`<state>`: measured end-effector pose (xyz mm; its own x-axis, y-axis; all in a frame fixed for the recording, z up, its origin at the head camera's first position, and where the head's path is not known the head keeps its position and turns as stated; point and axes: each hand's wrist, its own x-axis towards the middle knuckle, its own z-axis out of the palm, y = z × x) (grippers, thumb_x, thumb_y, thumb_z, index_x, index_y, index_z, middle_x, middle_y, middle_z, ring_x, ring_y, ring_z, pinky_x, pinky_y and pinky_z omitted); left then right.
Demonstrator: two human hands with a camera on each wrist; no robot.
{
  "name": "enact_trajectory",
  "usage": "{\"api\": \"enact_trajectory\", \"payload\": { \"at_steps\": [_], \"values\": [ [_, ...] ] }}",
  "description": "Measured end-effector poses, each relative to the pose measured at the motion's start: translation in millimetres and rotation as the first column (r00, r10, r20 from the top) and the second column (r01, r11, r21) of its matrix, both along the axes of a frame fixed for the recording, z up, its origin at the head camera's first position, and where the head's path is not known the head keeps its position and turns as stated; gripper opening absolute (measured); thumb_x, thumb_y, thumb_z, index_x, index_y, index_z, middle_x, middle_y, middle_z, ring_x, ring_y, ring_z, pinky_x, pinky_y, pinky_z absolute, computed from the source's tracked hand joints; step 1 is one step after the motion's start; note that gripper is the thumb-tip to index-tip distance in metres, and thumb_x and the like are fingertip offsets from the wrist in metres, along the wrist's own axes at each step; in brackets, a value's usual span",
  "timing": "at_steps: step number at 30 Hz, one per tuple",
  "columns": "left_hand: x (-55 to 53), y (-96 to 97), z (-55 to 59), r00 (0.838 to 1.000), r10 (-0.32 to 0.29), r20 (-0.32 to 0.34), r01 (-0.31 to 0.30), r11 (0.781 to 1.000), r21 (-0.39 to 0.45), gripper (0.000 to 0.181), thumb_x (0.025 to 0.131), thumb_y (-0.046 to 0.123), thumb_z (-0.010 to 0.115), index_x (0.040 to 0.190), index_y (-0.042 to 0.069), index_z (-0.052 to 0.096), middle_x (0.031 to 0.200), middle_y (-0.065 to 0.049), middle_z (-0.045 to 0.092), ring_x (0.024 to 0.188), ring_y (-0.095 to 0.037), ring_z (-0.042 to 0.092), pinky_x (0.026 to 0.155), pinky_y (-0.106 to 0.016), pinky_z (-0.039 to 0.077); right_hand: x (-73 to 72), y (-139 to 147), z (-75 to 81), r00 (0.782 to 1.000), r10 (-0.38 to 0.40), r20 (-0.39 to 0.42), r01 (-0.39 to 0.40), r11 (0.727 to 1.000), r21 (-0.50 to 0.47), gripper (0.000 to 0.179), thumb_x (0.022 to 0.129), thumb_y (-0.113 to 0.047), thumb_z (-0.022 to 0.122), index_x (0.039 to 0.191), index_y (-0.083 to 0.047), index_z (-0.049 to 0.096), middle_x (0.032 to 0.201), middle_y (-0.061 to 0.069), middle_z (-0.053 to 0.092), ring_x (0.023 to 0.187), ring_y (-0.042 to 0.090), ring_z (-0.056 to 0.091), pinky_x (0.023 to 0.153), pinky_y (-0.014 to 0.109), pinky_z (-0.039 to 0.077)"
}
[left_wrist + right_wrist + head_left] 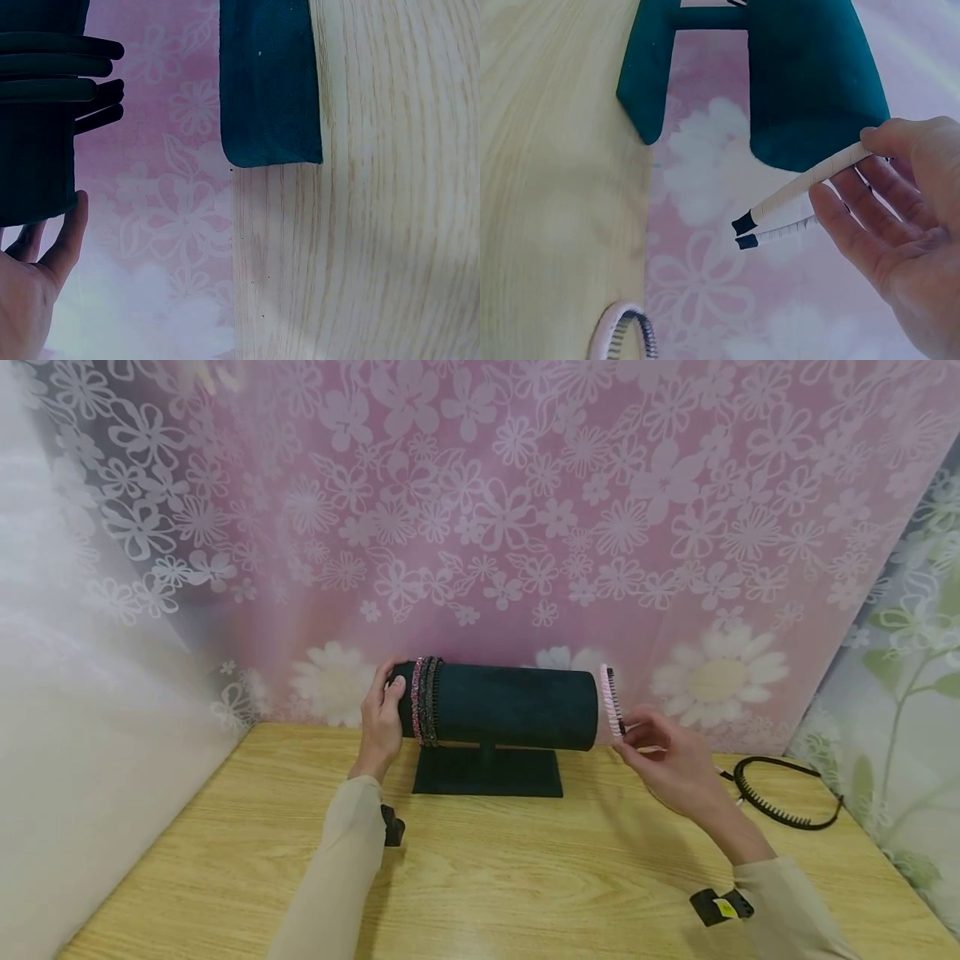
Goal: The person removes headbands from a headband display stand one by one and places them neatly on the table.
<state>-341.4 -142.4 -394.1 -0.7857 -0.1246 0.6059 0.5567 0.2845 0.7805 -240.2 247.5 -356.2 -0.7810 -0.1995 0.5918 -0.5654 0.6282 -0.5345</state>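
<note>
A dark green headband stand (517, 706), a padded roll on a flat base, stands on the table. My left hand (381, 722) grips the roll's left end, thumb in front. Beside that hand several headbands (426, 702), one pinkish and others dark, sit round the roll; their ends jut out in the left wrist view. My right hand (671, 764) pinches a pale pink toothed headband (609, 697) just off the roll's right end, apart from it. Two black-tipped ends of this headband (787, 193) point away from the fingers in the right wrist view.
A black toothed headband (787, 818) lies on the wooden table (480, 877) at the right. Low in the right wrist view shows another pink headband (622, 326). A flowered pink curtain (487, 527) hangs behind the stand.
</note>
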Motion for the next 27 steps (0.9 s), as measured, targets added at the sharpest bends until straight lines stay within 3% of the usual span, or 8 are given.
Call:
{"api": "enact_trajectory", "payload": {
  "at_steps": [6,17,27],
  "values": [
    [0.8,0.2,0.9,1.0,0.005,0.007,-0.005,1.0,0.002,0.045,0.11,0.038,0.037,0.148,0.02,0.052,0.141,-0.003,0.06,0.118,-0.025,0.059,0.103,-0.049,0.044,4.3,11,-12.0,1.0,-0.008,-0.006,0.008,1.0,0.016,0.031,0.085,0.006,0.077,0.112,0.0,0.066,0.088,0.011,0.074,0.076,-0.005,0.065,0.065,0.012,0.054],
    [0.2,0.7,0.9,1.0,0.012,0.005,-0.012,1.0,-0.006,0.046,0.11,0.038,0.036,0.148,0.018,0.052,0.141,-0.004,0.06,0.117,-0.026,0.059,0.102,-0.05,0.045,15.7,22,-32.8,0.997,-0.062,0.052,0.058,0.995,0.077,0.028,0.084,0.0,0.08,0.11,-0.004,0.071,0.085,0.002,0.072,0.076,-0.002,0.066,0.067,0.014,0.055],
    [0.6,0.2,1.1,1.0,0.013,0.012,-0.012,1.0,-0.007,0.045,0.11,0.038,0.037,0.148,0.019,0.052,0.144,-0.003,0.058,0.123,-0.025,0.057,0.108,-0.052,0.042,15.8,24,-51.4,1.0,0.005,0.016,-0.006,0.994,0.111,0.032,0.078,0.007,0.082,0.104,-0.007,0.071,0.079,-0.002,0.071,0.074,-0.003,0.065,0.064,0.018,0.057]
  ]
}}
